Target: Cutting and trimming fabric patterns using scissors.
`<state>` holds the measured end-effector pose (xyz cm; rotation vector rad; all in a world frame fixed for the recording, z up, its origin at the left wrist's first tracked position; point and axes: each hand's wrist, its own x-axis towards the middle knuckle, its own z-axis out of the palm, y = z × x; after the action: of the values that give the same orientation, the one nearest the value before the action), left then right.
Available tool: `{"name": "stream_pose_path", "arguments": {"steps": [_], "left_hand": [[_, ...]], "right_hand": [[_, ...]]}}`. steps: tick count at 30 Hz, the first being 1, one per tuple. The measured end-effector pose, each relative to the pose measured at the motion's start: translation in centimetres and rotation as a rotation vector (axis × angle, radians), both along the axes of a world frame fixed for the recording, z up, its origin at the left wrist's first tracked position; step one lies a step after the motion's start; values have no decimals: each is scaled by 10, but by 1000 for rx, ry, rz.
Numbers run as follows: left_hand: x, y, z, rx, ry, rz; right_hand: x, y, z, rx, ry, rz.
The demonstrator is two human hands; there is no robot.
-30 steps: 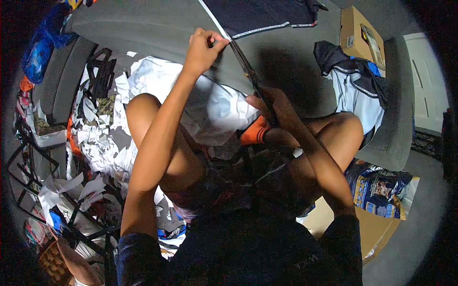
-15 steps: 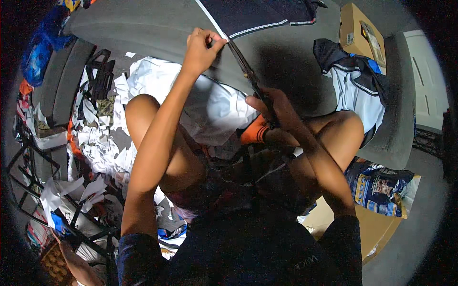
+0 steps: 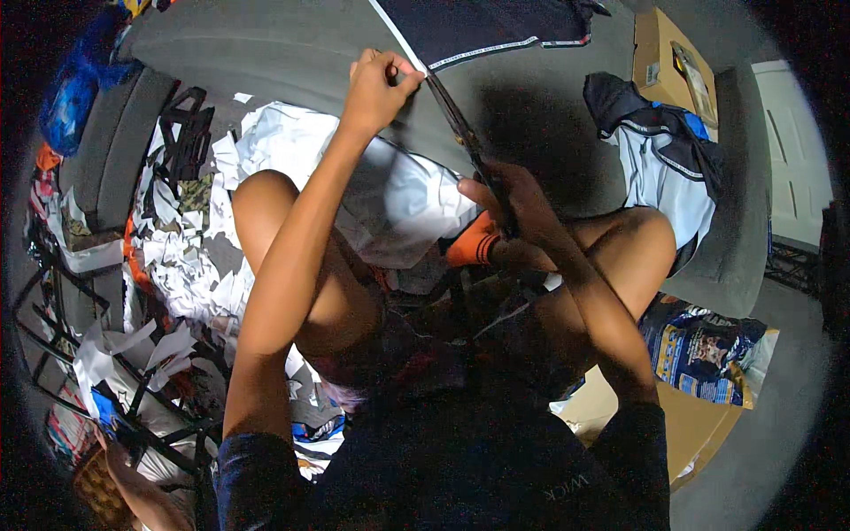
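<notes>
Your left hand (image 3: 376, 88) is pinching the dark fabric (image 3: 482, 26) taut, while your right hand (image 3: 513, 208) is gripping scissors (image 3: 465, 133) shut around the handles, beside a cardboard box (image 3: 660, 57) holding a flat packet.

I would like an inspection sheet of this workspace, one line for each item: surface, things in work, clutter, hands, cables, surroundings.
Surface: grey couch; the person sits in front of it with knees bent.
Things in work: dark fabric with a white stripe, held taut at its edge; scissors with blades along that edge.
Clutter: heap of white scraps on the person's left; white cloth between the knees.
Hands: left hand pinches the fabric edge; right hand grips the scissors.
Cables: nothing seen.
Surroundings: black wire rack; cardboard box and blue-and-white garment on the couch; printed bag on the floor.
</notes>
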<state>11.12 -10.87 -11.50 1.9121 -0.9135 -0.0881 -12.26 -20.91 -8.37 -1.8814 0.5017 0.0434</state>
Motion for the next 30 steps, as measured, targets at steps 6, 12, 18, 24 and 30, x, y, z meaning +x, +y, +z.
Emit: {"name": "stream_pose_path", "arguments": {"steps": [6, 12, 18, 24, 30], "left_hand": [[1, -1, -2, 3, 15, -7], [-2, 0, 1, 34, 21, 26], [-4, -1, 3, 42, 38, 33], [2, 1, 3, 24, 50, 15], [2, 0, 5, 25, 128, 46]], "right_hand": [[3, 3, 7, 17, -108, 7], [2, 1, 24, 19, 29, 53], [0, -1, 15, -13, -64, 111], [-6, -7, 12, 36, -4, 153], [4, 5, 24, -320, -456, 199]]}}
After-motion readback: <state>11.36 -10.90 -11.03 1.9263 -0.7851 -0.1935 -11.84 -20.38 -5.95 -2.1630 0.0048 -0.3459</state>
